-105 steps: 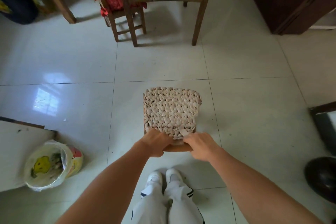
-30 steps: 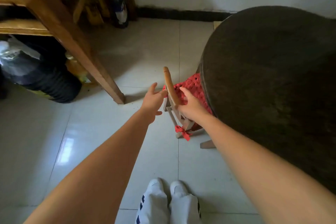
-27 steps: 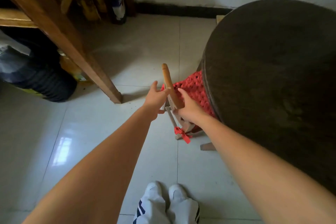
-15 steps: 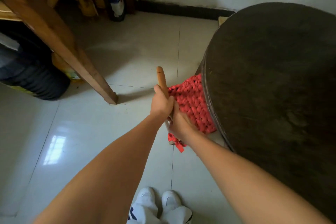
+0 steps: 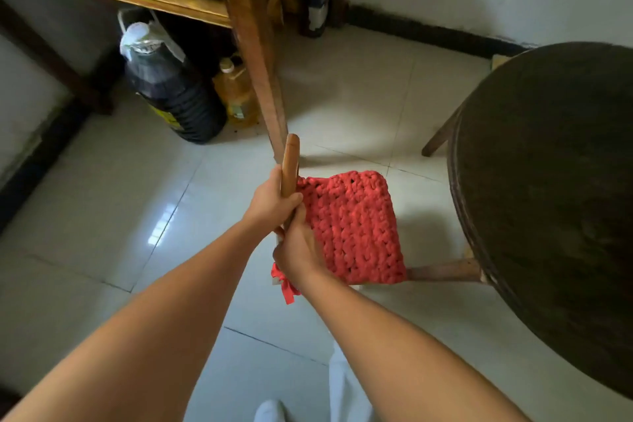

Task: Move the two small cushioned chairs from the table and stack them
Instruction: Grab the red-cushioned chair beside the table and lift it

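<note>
A small wooden chair with a red knitted cushion [image 5: 352,226] is out from under the dark round table [image 5: 548,202], its whole seat showing above the tiled floor. My left hand [image 5: 270,199] grips the chair's curved wooden backrest [image 5: 290,161] near its middle. My right hand [image 5: 296,250] holds the same backrest lower down, next to the cushion's red tie. The chair's legs are hidden beneath the cushion. The beige-cushioned chair is out of view.
A wooden shelf leg [image 5: 260,79] stands just beyond the backrest. Under the shelf sit a large dark jug [image 5: 171,96] and a yellow oil bottle [image 5: 236,92]. A table leg and crossbar [image 5: 442,271] lie to the right of the chair. White wall with dark skirting behind.
Both hands closed on the red chair's backrest, and the chair came out from under the round table, so its cushion is now fully exposed. Earlier my hands were on the beige-cushioned chair.
</note>
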`<move>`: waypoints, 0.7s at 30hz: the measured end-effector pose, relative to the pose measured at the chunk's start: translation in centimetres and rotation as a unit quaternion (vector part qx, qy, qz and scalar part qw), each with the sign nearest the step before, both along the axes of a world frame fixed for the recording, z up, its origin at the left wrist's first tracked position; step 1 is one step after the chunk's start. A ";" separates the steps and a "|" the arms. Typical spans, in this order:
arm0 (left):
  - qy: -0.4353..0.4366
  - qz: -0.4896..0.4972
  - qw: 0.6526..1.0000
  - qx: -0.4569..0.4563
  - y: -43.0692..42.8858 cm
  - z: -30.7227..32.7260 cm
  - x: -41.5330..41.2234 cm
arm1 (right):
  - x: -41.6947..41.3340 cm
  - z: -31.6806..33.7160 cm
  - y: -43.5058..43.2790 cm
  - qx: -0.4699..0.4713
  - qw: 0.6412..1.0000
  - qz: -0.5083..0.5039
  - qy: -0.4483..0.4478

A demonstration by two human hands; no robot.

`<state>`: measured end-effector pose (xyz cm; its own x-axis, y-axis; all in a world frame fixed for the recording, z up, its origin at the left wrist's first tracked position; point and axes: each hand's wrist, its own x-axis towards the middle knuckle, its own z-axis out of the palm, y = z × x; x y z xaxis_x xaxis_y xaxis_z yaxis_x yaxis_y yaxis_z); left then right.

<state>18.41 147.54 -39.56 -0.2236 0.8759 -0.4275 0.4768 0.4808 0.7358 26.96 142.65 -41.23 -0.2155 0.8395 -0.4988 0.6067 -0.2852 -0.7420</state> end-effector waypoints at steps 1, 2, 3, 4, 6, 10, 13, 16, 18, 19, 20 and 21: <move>0.001 0.010 1.000 -0.002 -1.7 0.3 -1.5 | -1.4 0.2 -1.4 -0.008 1.000 0.008 0.008; 0.006 0.017 1.000 -0.003 -3.6 0.5 -3.2 | -3.0 0.3 -3.1 -0.015 1.000 0.014 0.011; 0.006 0.022 1.000 -0.001 -5.1 0.7 -4.6 | -4.3 0.2 -4.3 -0.018 1.000 0.020 0.008; 0.004 0.029 1.000 0.000 -6.9 0.8 -6.0 | -5.8 0.1 -5.9 -0.017 0.999 0.030 0.001; -0.001 0.040 0.999 0.005 -10.0 0.8 -8.6 | -8.5 -0.3 -8.6 -0.008 0.999 0.044 -0.020; -0.006 0.039 0.999 -0.016 -16.7 -0.2 -13.2 | -13.1 -1.6 -15.3 -0.022 0.998 0.047 -0.027; -0.005 0.036 0.999 -0.016 -19.9 -1.3 -15.2 | -15.1 -2.9 -18.6 -0.017 0.999 0.043 -0.028; -0.003 0.042 0.999 -0.030 -22.7 -2.6 -17.5 | -17.2 -3.6 -21.7 -0.020 0.998 0.053 -0.032; 0.017 0.048 0.998 -0.036 -24.0 -3.4 -19.0 | -18.6 -3.9 -22.9 -0.019 0.998 0.062 -0.025; 0.026 0.056 0.997 -0.037 -24.4 -3.9 -19.6 | -19.2 -4.1 -23.2 -0.018 0.997 0.066 -0.023; 0.034 0.065 0.997 -0.038 -24.6 -4.2 -20.0 | -19.8 -4.3 -23.3 -0.017 0.997 0.067 -0.019; 0.042 0.074 0.996 -0.041 -24.8 -4.6 -20.4 | -20.4 -4.5 -23.4 -0.020 0.998 0.065 -0.010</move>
